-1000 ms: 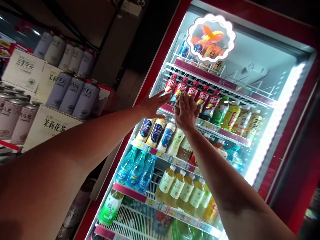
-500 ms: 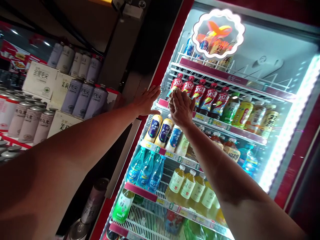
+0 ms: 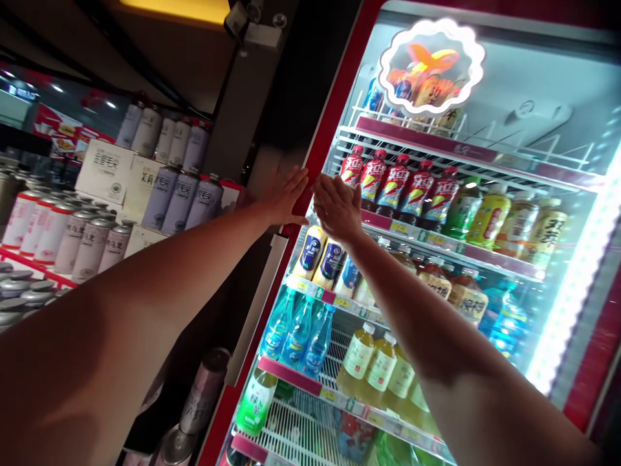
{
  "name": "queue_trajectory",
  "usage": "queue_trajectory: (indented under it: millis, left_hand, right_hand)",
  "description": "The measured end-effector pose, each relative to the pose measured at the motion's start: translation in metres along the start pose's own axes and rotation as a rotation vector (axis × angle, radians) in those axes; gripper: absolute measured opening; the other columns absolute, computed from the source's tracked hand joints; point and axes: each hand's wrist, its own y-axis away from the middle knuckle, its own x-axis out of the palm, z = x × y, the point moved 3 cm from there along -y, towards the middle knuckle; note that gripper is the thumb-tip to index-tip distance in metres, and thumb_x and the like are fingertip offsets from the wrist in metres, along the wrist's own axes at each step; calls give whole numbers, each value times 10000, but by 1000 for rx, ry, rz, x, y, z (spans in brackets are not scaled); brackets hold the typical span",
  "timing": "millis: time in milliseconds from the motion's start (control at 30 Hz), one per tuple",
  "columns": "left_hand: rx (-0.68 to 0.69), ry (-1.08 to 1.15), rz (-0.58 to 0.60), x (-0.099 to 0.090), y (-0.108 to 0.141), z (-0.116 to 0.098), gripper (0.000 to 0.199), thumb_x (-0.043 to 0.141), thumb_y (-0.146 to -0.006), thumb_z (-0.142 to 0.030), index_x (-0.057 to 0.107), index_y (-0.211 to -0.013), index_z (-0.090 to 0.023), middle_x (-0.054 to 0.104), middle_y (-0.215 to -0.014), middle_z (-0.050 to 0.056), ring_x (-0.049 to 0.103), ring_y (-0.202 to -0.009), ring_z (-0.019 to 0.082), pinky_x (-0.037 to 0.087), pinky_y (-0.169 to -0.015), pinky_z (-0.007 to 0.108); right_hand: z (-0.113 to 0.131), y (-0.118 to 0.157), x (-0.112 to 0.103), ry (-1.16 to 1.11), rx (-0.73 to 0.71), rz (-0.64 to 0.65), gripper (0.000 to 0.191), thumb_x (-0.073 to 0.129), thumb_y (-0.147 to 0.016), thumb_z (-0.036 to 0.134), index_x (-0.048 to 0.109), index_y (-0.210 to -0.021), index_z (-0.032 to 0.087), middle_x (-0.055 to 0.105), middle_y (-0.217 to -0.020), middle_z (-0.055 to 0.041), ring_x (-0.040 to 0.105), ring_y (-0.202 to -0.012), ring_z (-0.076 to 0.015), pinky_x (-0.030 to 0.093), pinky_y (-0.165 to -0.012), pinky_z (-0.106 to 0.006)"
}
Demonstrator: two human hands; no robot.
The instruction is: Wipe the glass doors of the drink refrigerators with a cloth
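My left hand [image 3: 286,197] is spread against the red frame [image 3: 317,145] at the left side of a glass-fronted drinks fridge, its thumb apart from the fingers. Close to its right, my right hand [image 3: 338,207] lies against the glass with its fingers bent and pressed together. Whatever may be under that palm is hidden. Behind the glass, red-labelled bottles [image 3: 395,184] stand just right of my right hand. Yellow-and-blue bottles [image 3: 310,252] are on the shelf below it.
A lit round sign [image 3: 431,65] glows at the fridge's top. Lower shelves hold blue bottles [image 3: 295,336] and pale-yellow bottles [image 3: 381,362]. Left of the fridge stand purple cans [image 3: 182,200], cardboard boxes [image 3: 107,171] and pink cans [image 3: 92,243]. A stacked can [image 3: 204,388] stands low beside the frame.
My right hand has slid left across the glass, closer to my left hand. The left hand keeps its place on the frame. The view has shifted slightly left.
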Motion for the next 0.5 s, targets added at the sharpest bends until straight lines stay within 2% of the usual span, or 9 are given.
queue_trajectory:
  millis: [100, 300, 400, 500]
  left_hand:
    - [4, -11, 7, 0, 3, 7, 1193, 657, -809, -719, 27, -1656, -163, 0, -1726, 157, -49, -1598, 375, -84, -1229, 680]
    - [-100, -53, 39, -7, 9, 13, 1312, 704, -751, -741, -56, -1648, -158, -70, -1721, 165, -89, -1590, 394, -75, -1230, 675]
    - [-124, -64, 11, -9, 12, 15, 1359, 744, -727, -723, -69, -1644, -137, -91, -1716, 177, -89, -1592, 386, -54, -1241, 660]
    - [-96, -61, -19, -8, 14, 19, 1371, 755, -721, -715, -75, -1642, -129, -72, -1715, 191, -71, -1594, 386, -41, -1239, 668]
  right_hand:
    - [4, -2, 2, -1, -47, 5, 566, 370, -1035, 386, 365, -1595, 300, 329, -1681, 6, 209, -1583, -260, 31, -1281, -611]
    - [20, -24, 12, -28, 80, -59, 588, 384, -1014, 343, 363, -1599, 283, 298, -1695, -12, 176, -1590, -307, 37, -1261, -659]
    - [32, -24, 14, -33, -41, -4, 576, 384, -1018, 334, 372, -1592, 289, 310, -1689, 3, 182, -1591, -276, 35, -1277, -632]
    - [30, -21, 10, -48, -188, 61, 540, 365, -1037, 354, 400, -1573, 308, 343, -1674, 25, 224, -1579, -241, 24, -1291, -587]
